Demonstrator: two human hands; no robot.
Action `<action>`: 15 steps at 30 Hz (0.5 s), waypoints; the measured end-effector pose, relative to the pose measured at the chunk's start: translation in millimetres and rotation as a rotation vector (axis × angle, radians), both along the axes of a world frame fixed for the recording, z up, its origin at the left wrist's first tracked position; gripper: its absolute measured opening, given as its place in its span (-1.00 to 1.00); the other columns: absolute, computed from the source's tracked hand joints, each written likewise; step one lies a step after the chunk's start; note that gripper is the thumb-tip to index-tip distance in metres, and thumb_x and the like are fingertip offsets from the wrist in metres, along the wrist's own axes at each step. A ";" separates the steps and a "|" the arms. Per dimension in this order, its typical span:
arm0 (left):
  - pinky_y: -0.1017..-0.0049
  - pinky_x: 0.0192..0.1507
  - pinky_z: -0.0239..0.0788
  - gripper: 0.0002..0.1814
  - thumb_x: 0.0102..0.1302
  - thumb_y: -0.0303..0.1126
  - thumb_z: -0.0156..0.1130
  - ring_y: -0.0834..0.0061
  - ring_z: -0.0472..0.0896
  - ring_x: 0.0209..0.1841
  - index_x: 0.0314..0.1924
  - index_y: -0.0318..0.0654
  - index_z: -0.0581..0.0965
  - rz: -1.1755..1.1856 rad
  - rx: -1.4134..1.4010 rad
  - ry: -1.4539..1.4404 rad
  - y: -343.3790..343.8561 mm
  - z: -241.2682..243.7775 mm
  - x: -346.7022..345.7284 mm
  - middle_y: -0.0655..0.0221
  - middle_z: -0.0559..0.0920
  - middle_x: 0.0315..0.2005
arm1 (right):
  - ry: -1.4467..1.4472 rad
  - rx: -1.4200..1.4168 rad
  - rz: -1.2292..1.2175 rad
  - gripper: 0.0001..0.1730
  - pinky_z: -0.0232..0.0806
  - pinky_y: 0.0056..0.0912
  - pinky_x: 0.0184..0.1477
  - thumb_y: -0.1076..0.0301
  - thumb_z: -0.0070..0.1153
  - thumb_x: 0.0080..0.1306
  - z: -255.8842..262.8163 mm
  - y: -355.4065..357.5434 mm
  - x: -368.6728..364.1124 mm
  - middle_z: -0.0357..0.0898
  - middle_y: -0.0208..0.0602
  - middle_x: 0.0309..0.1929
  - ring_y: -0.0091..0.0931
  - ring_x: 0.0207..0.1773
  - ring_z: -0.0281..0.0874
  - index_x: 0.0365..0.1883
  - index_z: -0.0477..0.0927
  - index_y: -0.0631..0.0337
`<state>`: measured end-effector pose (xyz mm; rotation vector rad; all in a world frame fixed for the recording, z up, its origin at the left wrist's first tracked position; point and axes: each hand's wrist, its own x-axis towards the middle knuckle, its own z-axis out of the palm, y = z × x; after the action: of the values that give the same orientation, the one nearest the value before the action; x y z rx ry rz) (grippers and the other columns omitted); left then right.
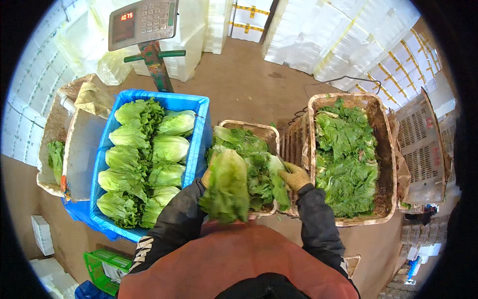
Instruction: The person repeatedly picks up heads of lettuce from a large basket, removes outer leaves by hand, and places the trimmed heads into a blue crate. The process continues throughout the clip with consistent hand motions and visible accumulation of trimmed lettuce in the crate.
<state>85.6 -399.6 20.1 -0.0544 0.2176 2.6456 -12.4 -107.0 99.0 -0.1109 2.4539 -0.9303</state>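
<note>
My left hand (205, 178), in a tan glove and partly hidden, holds a head of leafy lettuce (229, 179) with its pale base away from me. My right hand (295, 176), gloved too, grips a loose lettuce leaf (278, 179) by its whitish stalk. A thin dark edge shows beside those fingers; I cannot tell whether it is a blade. Below both hands, a small plastic crate (249, 123) contains loose green leaves (259, 157). To the left, a blue-lined crate (206, 123) carries two columns of lettuce heads (171, 148).
A brown crate (388, 160) of lettuce leaves (345, 149) stands at right. Behind the blue liner rises a scale display (142, 22) with lit digits. White foam boxes (321, 33) are stacked at the back. A green crate (106, 269) sits at lower left.
</note>
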 end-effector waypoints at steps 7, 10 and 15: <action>0.25 0.36 0.27 -0.16 0.49 0.33 -0.23 0.23 0.43 0.32 0.43 -0.24 0.29 -0.300 0.096 0.064 -31.9 24.5 -7.3 0.11 0.43 0.33 | -0.372 -0.511 0.277 -0.43 0.31 -0.36 -0.49 0.01 0.19 0.40 39.5 -88.8 -11.9 0.61 -0.33 -0.35 -0.52 -0.55 0.43 0.23 0.53 0.20; 0.37 0.34 0.28 -0.33 0.57 0.11 -0.16 0.41 0.45 0.28 0.41 -0.27 0.32 -0.300 -0.898 0.194 -44.4 53.1 11.0 0.22 0.46 0.30 | -0.468 -0.213 0.479 -0.44 0.29 -0.37 -0.50 -0.06 0.22 0.36 45.6 -124.4 6.3 0.58 -0.38 -0.37 -0.52 -0.58 0.40 0.14 0.61 0.17; 0.41 0.30 0.28 -0.39 0.57 -0.14 -0.01 0.49 0.46 0.24 0.47 -0.32 0.23 -0.207 -0.839 0.153 -63.0 28.0 94.2 0.33 0.48 0.28 | -0.472 -0.315 0.578 -0.56 0.41 -0.44 -0.13 0.10 0.15 0.42 29.8 -165.4 50.1 0.66 -0.35 -0.26 -0.57 -0.19 0.56 0.17 0.62 0.14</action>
<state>179.8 -462.5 48.1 -0.0959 1.2857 2.1772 37.7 -272.4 128.9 -0.6009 1.6892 -0.9332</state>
